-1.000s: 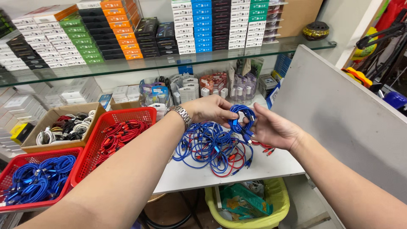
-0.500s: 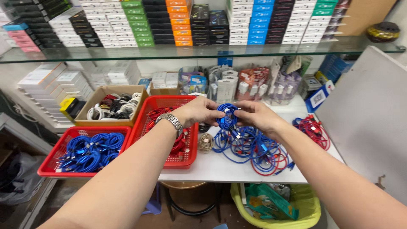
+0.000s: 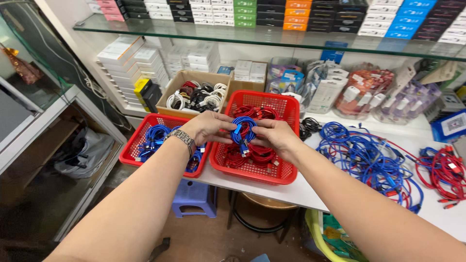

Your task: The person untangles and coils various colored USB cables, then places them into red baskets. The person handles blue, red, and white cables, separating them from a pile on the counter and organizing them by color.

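My left hand point(image 3: 208, 127) and my right hand point(image 3: 274, 136) together grip a coiled blue cable point(image 3: 242, 130), held just above a red basket point(image 3: 252, 171) that contains red cables point(image 3: 254, 155). A metal watch sits on my left wrist. To the left, a second red basket point(image 3: 131, 150) holds coiled blue cables point(image 3: 156, 136). A loose heap of blue cables point(image 3: 365, 157) mixed with some red ones lies on the white table point(image 3: 301, 191) to the right of my hands.
A cardboard box point(image 3: 180, 80) of black, white and red cables stands behind the baskets. Loose red cables point(image 3: 446, 172) lie far right. Packaged goods and stacked boxes fill the back and a glass shelf point(image 3: 272, 36). A blue stool point(image 3: 194, 196) and yellow-green bin point(image 3: 335, 233) stand below.
Both hands have carried the coiled blue cable leftward, from over the loose blue heap to above the basket of red cables. The view has swung left with them.
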